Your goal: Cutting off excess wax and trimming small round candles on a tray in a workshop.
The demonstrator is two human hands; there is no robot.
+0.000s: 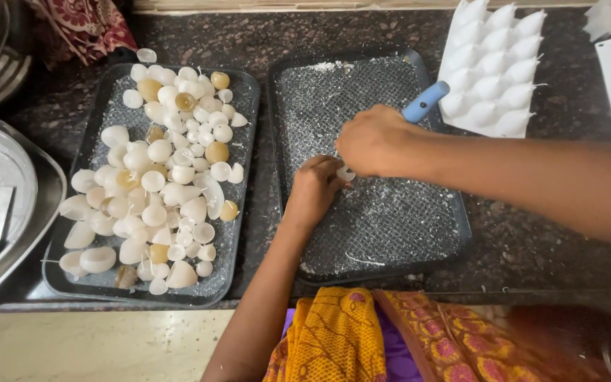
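Fingers [328,177] of both hands closed on a small white wax piece [346,173] over the right-hand tray [454,212].

The left hand [312,191] pinches the piece from below; the right hand [373,141] is curled round a blue-handled tool [426,101] and meets the piece above. White shavings dust this dark tray. Left of it, another tray [245,92] holds many white and amber wax shapes [164,177]. A white mould [493,67] lies on the dark stone table [532,247].

The right hand [375,141] hides most of the blue-handled tool [425,102]. The small white piece [346,173] between both hands is mostly covered; its shape is unclear.
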